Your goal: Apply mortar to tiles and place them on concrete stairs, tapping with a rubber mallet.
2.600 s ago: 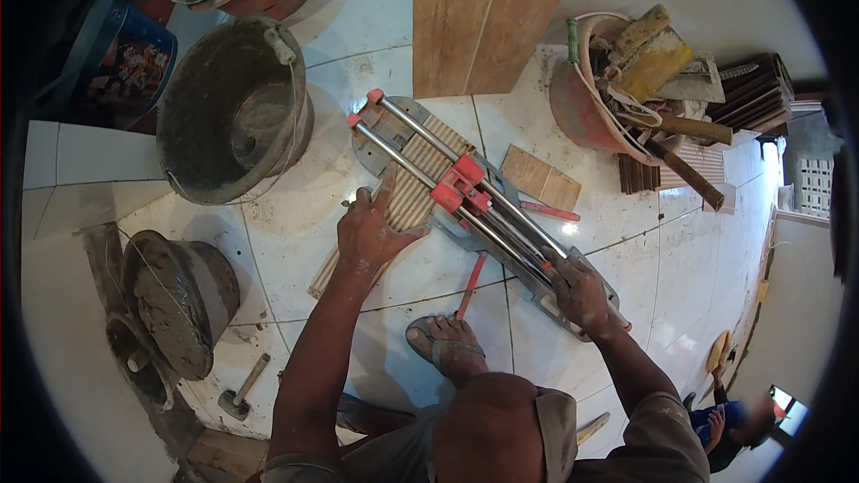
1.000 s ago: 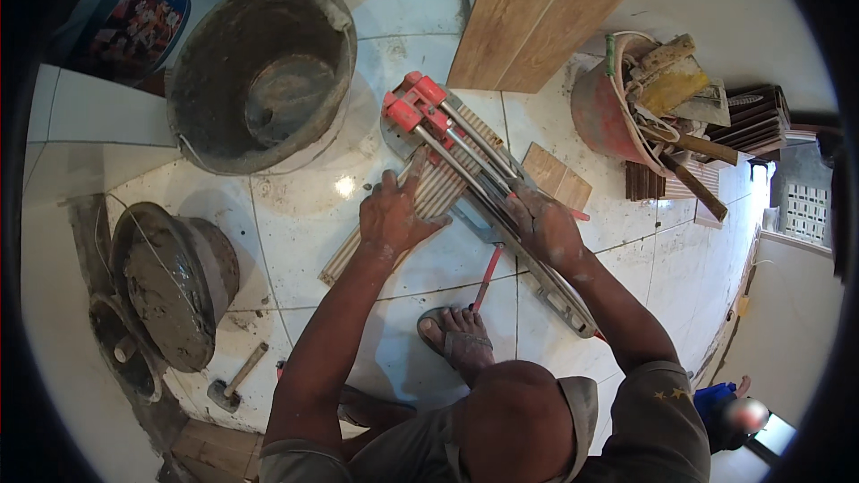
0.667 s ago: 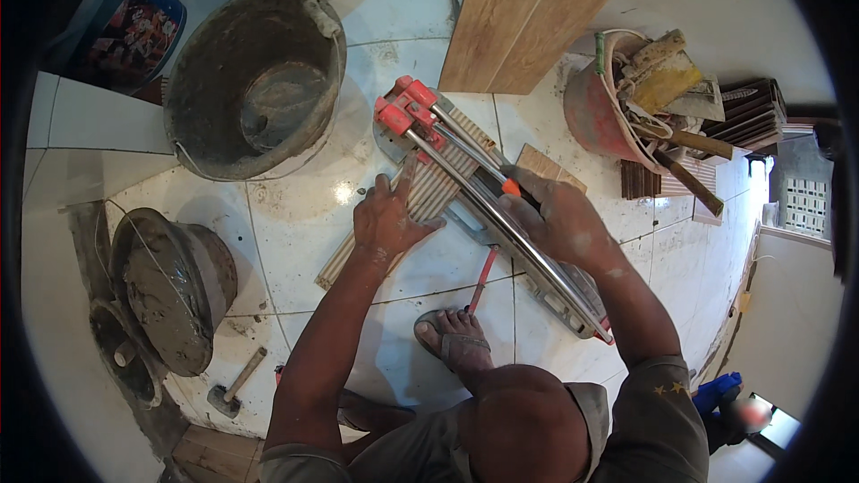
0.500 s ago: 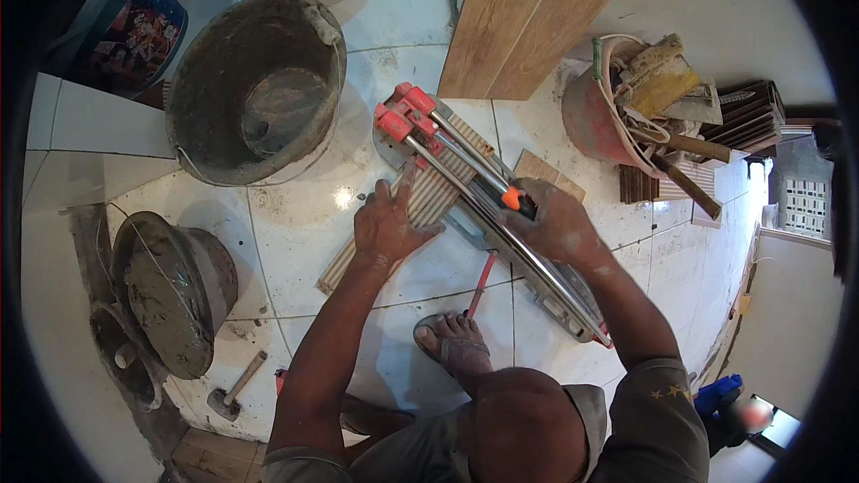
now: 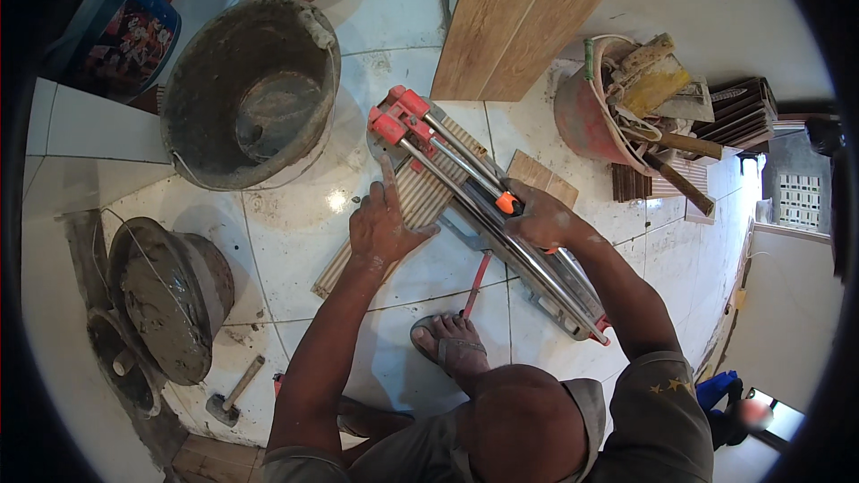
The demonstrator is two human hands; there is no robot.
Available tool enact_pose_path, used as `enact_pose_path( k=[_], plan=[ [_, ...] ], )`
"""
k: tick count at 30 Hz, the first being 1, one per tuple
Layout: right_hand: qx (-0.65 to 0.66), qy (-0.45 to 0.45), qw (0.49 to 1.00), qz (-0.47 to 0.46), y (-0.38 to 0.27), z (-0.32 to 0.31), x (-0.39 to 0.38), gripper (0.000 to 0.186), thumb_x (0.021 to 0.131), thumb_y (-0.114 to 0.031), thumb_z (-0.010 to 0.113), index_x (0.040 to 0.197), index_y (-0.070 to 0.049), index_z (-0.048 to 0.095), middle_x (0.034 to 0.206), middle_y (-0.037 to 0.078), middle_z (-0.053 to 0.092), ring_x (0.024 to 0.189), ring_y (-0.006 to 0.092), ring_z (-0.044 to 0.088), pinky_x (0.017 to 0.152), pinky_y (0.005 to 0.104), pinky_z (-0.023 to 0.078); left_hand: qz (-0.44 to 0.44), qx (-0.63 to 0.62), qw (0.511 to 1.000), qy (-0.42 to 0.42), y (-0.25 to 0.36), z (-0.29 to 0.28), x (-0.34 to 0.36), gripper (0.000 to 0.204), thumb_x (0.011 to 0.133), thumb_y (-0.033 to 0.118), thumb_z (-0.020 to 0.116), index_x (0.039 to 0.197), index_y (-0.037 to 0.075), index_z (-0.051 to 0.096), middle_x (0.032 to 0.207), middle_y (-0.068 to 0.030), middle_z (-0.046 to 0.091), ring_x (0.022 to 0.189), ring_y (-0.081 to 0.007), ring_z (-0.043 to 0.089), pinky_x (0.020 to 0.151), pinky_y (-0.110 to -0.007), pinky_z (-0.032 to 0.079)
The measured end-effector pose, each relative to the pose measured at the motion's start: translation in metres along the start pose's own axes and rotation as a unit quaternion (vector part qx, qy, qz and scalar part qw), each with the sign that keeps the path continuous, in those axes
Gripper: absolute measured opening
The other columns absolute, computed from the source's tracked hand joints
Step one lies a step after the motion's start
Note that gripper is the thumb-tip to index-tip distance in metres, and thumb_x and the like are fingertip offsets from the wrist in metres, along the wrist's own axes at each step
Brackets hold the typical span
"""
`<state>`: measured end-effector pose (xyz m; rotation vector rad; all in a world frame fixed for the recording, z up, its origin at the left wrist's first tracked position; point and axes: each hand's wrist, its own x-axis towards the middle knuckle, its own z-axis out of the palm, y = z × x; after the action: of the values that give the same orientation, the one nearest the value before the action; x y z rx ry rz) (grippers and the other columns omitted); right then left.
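Gripping tile cutter (image 5: pixel 488 215), mortar (image 5: pixel 159 309) in bucket (image 5: pixel 212 268), tools (image 5: pixel 659 89) in pail (image 5: pixel 573 118)

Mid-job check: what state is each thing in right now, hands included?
Left hand: open, index finger extended, over the ribbed tile.
Right hand: closed around the orange-tipped handle.
Tile cutter: red carriage at the far end of the rails.
Ribbed tile: ribs up, under the rails.
Mortar bucket: holding wet-looking grey mortar.
Large bucket: inner wall smeared grey.
Tool bucket: piled with tools.
Hammer: lying on the floor.
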<state>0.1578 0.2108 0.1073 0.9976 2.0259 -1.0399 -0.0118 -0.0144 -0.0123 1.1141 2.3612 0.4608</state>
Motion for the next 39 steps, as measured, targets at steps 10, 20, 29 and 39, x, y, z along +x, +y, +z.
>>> enact_pose_path(
  k=[10,20,29,39],
  plan=[
    [-0.038,0.079,0.995,-0.048,0.001,0.006,-0.003,0.071,0.082,-0.030,0.069,0.141,0.006,0.054,0.130,0.032,0.066,0.124,0.0449,0.064,0.106,0.0471,0.049,-0.016,0.004,0.999,-0.035,0.005,-0.007,0.002,0.158,0.062,0.065,0.094,0.170,0.001,-0.002,0.119,-0.0200,0.058,0.102,-0.0357,0.067,0.085,-0.046,0.059],
    [-0.153,0.096,0.979,-0.098,-0.056,-0.016,-0.035,0.036,0.089,-0.030,0.067,0.114,-0.005,0.062,0.098,0.027,0.070,0.098,0.0492,0.067,0.090,0.0557,0.052,0.005,0.020,1.000,-0.009,0.000,-0.006,-0.002,0.158,0.060,0.067,0.094,0.170,0.001,0.001,0.120,-0.0210,0.059,0.097,-0.0349,0.070,0.077,-0.043,0.062],
    [-0.113,0.235,0.950,-0.171,0.000,0.012,-0.001,0.046,0.085,-0.029,0.072,0.122,-0.003,0.063,0.104,0.026,0.072,0.098,0.0443,0.069,0.093,0.0507,0.052,0.011,0.019,1.000,-0.008,0.005,-0.006,0.002,0.157,0.060,0.065,0.095,0.170,0.001,0.003,0.118,-0.0194,0.059,0.097,-0.0350,0.070,0.079,-0.044,0.061],
    [-0.047,0.013,0.999,0.009,-0.016,-0.005,0.007,0.056,0.077,-0.035,0.072,0.107,0.012,0.069,0.105,0.030,0.072,0.097,0.0379,0.070,0.087,0.0456,0.055,-0.003,0.016,1.000,-0.017,0.003,-0.006,0.001,0.156,0.060,0.065,0.094,0.171,0.003,0.004,0.115,-0.0170,0.060,0.095,-0.0337,0.070,0.080,-0.045,0.060]
  ],
)
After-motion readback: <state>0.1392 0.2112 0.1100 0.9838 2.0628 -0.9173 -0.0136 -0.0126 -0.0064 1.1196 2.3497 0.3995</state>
